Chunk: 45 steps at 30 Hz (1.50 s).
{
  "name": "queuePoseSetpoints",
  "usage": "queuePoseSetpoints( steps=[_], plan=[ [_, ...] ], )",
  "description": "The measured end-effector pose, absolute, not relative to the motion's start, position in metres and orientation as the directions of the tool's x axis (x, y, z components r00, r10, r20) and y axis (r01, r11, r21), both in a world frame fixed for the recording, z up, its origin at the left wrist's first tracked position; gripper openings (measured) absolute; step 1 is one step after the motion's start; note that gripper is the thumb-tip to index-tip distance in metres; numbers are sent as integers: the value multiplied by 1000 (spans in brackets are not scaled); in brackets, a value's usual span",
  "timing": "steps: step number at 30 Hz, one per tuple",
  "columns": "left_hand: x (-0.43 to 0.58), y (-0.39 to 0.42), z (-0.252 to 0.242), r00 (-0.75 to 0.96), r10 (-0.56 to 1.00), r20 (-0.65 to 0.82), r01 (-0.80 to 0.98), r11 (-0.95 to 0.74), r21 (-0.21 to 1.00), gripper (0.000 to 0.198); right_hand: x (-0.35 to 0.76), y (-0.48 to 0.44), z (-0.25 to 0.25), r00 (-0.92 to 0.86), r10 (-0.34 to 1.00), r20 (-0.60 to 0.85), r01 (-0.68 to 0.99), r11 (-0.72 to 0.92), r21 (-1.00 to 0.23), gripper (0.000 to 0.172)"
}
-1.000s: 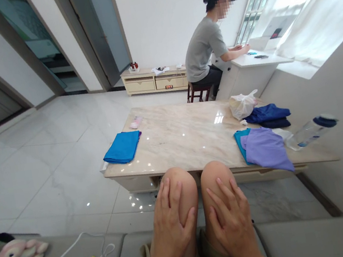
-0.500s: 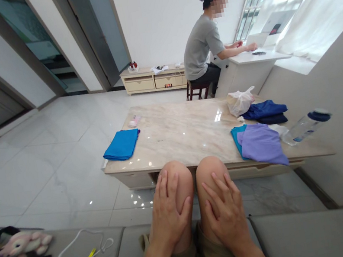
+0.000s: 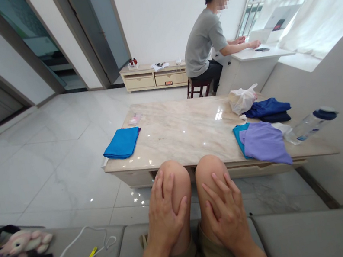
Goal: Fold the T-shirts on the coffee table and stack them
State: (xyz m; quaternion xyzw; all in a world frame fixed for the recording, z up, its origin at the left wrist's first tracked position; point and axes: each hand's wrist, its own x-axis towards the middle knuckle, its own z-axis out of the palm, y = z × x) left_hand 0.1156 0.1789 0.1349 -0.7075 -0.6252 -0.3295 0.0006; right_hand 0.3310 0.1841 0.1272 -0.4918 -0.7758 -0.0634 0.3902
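My left hand rests on my left knee with its fingers apart, holding nothing. On the other knee lies my right hand, its fingers likewise spread and empty. Just past my knees stands a low marble-topped table. A folded bright blue cloth lies at its left end, with a bit of purple showing beneath. Toward the right end, a lilac cloth partly covers a teal one. Behind them are dark blue folded fabric and a white plastic bag.
A clear water bottle with a blue lid stands at the table's right end. Across the room a person sits on a stool at a white desk. White cables and a plush toy lie on the grey sofa.
The view has shifted slightly. My left hand has edged a little left with my knee; my right hand stays in place. The cloths on the table are unchanged.
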Motion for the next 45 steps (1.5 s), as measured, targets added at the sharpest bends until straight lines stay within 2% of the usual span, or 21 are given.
queuePoseSetpoints(
  steps=[23,45],
  plan=[
    [115,179,134,-7,885,465,885,-210,415,77,333,186,129,-205,691,693,804,522,-283,51],
    [115,179,134,-15,885,466,878,-212,430,79,336,184,126,-194,705,683,812,506,-292,56]
  ],
)
